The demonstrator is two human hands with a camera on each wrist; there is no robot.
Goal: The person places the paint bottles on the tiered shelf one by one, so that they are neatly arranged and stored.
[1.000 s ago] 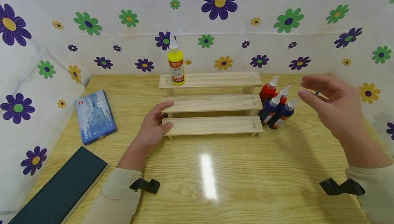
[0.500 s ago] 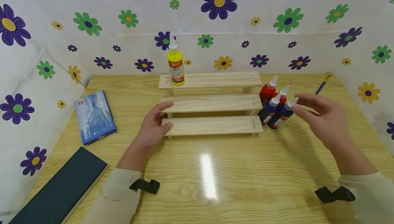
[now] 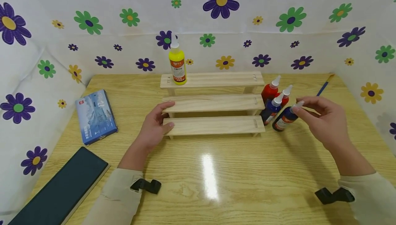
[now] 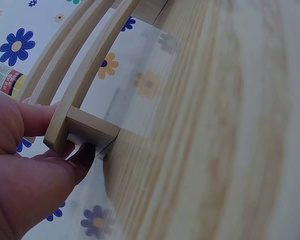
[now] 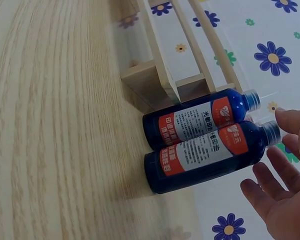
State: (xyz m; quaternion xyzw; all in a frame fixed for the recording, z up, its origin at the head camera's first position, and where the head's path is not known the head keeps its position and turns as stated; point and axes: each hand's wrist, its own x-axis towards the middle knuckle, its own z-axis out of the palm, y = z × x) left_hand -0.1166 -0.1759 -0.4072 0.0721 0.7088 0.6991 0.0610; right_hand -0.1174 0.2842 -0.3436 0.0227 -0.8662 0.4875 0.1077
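I count one yellow bottle, two red bottles, two blue bottles, one three-tier rack, one brush, one box, one slab; my two hands.

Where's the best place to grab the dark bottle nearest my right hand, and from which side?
Probably the upper body of that dark bottle, coming from the right. The body is a straight cylinder, wider than the slim nozzle your right fingers are pinching. Another blue bottle crowds its left, while its right side looks free.
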